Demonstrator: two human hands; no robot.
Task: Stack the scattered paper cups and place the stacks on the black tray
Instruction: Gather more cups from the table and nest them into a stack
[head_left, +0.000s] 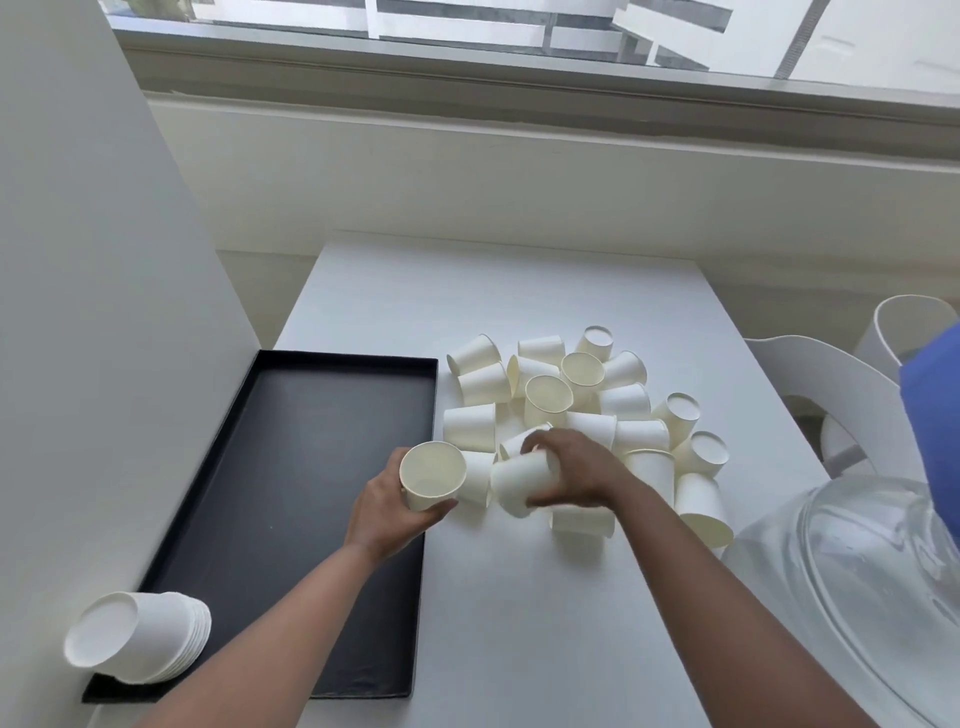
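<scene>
Head view, white counter (519, 597) under a window.

Left hand (387, 512): closed around one upright paper cup (432, 475), mouth facing up, fingers wrapped round its lower wall. The cup sits at the right edge of the black tray (311, 467), between tray and pile.

Right hand (569, 475): curled over a second cup (519, 480) lying on its side at the near-left edge of the pile, thumb under, fingers over the top. This cup is just right of the held upright cup; another small cup lies between them, touching or nearly so.

Scattered cups (587, 395): a loose heap right of the tray, mid-counter. Some upright, some inverted, many tipped on their sides, overlapping one another. The heap runs from the right hand away toward the far and right side.

Finished stack (140, 636): nested cups lying on their side at the near-left corner of the tray, base toward the camera. Rest of the tray floor is bare.

Clear glass bowl (857, 571) at the near right of the counter, just beside the nearest cups.
</scene>
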